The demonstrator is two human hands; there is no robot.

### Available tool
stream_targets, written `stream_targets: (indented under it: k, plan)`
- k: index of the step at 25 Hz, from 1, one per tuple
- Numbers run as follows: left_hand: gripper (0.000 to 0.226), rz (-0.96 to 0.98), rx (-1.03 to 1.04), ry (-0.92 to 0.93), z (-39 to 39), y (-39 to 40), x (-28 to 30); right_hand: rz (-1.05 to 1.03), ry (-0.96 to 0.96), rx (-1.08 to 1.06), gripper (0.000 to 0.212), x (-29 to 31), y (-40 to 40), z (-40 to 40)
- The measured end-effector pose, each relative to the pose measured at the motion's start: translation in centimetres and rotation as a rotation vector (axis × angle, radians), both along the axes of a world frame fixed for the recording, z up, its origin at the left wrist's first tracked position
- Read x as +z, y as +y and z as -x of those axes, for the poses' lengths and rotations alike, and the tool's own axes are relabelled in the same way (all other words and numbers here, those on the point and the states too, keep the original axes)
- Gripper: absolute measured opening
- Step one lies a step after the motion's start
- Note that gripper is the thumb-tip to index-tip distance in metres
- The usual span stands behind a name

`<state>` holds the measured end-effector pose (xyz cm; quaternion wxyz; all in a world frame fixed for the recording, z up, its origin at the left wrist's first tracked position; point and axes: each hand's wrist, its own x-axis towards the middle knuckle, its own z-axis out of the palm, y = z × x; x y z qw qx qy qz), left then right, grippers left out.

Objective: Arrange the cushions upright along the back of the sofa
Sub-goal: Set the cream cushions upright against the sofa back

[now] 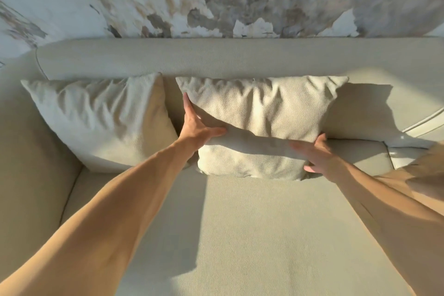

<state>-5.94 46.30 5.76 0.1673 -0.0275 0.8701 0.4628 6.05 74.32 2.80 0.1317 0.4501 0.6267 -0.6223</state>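
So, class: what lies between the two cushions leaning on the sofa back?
In the head view, only a narrow strip of sofa back shows between the left cushion and the right cushion; the left hand reaches into that gap.

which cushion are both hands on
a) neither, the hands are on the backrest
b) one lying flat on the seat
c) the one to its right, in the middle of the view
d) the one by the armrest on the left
c: the left hand presses the left edge of the middle cushion and the right hand its lower right corner, while the left cushion leans untouched against the backrest.
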Motion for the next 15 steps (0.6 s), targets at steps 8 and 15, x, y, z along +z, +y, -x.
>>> stream_targets:
  k: [8, 15]
  plan:
    - [0.136, 0.152, -0.082, -0.002, 0.4, -0.7, 0.7, -0.326, 0.035, 0.198, 0.125, 0.1, 0.1, 0.2]
    - [0.129, 0.151, -0.118, 0.08, -3.1, -2.5, 4.9, -0.57, 0.115, 0.351, 0.113, 6.3, 0.0, -3.3]
